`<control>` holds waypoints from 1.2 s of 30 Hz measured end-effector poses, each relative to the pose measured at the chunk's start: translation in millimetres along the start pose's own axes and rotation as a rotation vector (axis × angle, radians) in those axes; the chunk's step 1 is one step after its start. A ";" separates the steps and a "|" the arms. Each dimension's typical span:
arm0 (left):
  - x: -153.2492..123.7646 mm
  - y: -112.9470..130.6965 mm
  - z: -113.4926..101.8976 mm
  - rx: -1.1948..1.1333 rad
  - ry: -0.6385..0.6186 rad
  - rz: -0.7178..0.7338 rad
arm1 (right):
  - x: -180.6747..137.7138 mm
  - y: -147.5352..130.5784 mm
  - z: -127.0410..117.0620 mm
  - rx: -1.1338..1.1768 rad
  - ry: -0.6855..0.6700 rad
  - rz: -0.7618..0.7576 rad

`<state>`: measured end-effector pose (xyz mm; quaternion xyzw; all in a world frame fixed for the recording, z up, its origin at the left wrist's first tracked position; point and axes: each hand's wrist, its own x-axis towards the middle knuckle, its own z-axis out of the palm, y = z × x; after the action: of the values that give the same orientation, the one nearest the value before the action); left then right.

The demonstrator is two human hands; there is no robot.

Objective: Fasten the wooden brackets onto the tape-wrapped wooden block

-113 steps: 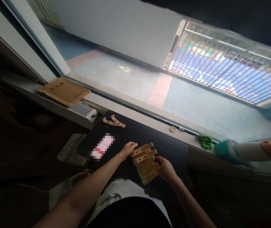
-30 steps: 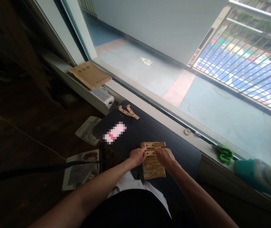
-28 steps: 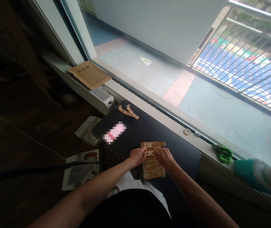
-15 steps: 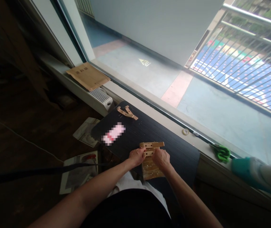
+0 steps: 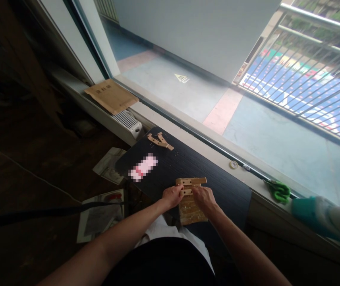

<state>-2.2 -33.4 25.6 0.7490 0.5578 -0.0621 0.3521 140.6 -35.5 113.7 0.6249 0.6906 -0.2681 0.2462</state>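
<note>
Seeing loose wooden pieces (image 5: 154, 139) at eleven o'clock on the black table (image 5: 220, 180); clamping the left hand (image 5: 172, 196) on the lower bar (image 5: 187, 192) at six o'clock; placing the right hand (image 5: 204, 197) over its right end (impossible to tell whether gripping); apparently working midway, with the bar positioned but seemingly unfinished.

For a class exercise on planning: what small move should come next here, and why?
Probably lift the right hand slightly to check the lower wooden piece, because that hand hides its right end while the left hand holds its left end.
</note>
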 end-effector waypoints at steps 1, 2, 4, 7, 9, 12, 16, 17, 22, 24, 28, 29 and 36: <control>0.4 -0.2 0.5 0.002 0.001 0.001 | 0.6 1.3 2.9 0.011 0.010 0.031; 0.8 -0.5 0.9 0.004 0.003 0.003 | 1.0 3.0 5.6 0.024 0.022 0.066; 1.3 -0.8 1.0 0.010 0.008 0.006 | 0.9 7.0 9.4 0.050 0.043 0.130; 1.2 -1.1 -0.1 0.017 0.010 0.016 | -0.5 11.1 10.2 0.081 0.063 0.174; 0.8 -1.2 -1.2 0.022 0.009 0.022 | -1.8 10.8 7.4 0.084 0.064 0.167; 0.4 -1.6 -1.8 0.027 0.010 0.024 | -3.4 6.7 1.1 0.059 0.054 0.105; 0.5 -2.5 -0.3 0.028 0.004 0.013 | -2.3 2.4 -2.9 0.015 0.013 0.002; 0.6 -2.8 0.3 0.027 0.001 0.009 | -1.4 2.4 -2.3 0.009 0.001 -0.008; 1.9 -3.5 2.7 0.023 -0.009 0.004 | 3.7 4.9 7.0 0.003 -0.023 0.075; 2.4 -3.3 2.7 0.023 -0.008 0.006 | 4.3 4.1 11.2 0.007 -0.017 0.140; 2.6 -2.8 0.8 0.028 -0.010 0.010 | 3.3 1.6 11.7 0.025 -0.005 0.201; 2.4 -2.8 0.2 0.029 -0.011 0.010 | 2.5 1.8 9.8 0.029 -0.010 0.198; 2.2 -3.9 -0.3 0.038 -0.020 0.006 | -3.4 7.4 -4.3 -0.010 -0.065 0.078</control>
<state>-4.9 -31.0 22.9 0.7565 0.5508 -0.0792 0.3435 148.3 -34.4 118.7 0.6410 0.6587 -0.2749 0.2822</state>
